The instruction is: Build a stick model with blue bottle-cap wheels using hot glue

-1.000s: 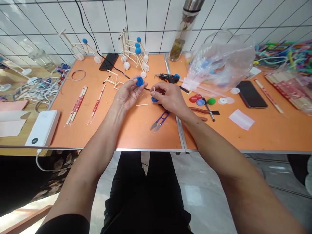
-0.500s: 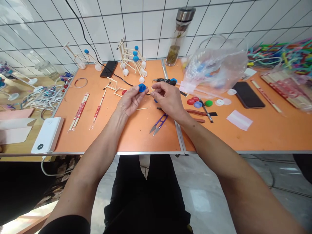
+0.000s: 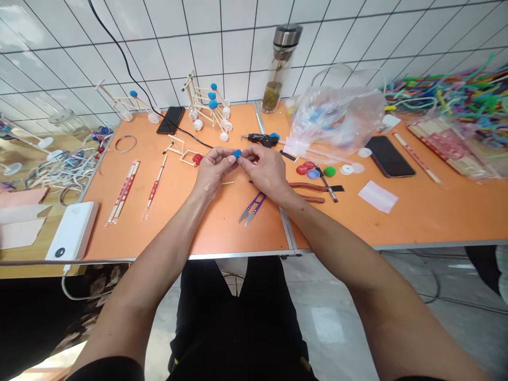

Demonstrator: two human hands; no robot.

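Observation:
My left hand (image 3: pixel 212 172) and my right hand (image 3: pixel 265 169) meet over the orange table (image 3: pixel 178 222), fingertips pinched together on a small blue bottle cap (image 3: pixel 237 153). The right hand's fingers are closed; a short wooden stick seen in them earlier is hidden now. A loose stick (image 3: pixel 227 183) lies under my left hand. Purple thread snips (image 3: pixel 251 207) lie just in front of my right wrist. A black glue gun (image 3: pixel 260 139) lies just beyond my hands. A red cap (image 3: pixel 197 158) sits left of my left hand.
Stick-and-cap models (image 3: pixel 208 106) stand at the back by a dark phone (image 3: pixel 170 119). Coloured caps (image 3: pixel 313 171), red pliers (image 3: pixel 309 186), a clear plastic bag (image 3: pixel 337 119), a second phone (image 3: pixel 389 156) and a glass bottle (image 3: pixel 278 69) lie to the right. Wrapped chopsticks (image 3: pixel 124 190) and a white power bank (image 3: pixel 71 230) sit left.
My hands have come together: the right hand moved left to the blue cap held in the left. The camera tilted, so the table sits lower in view.

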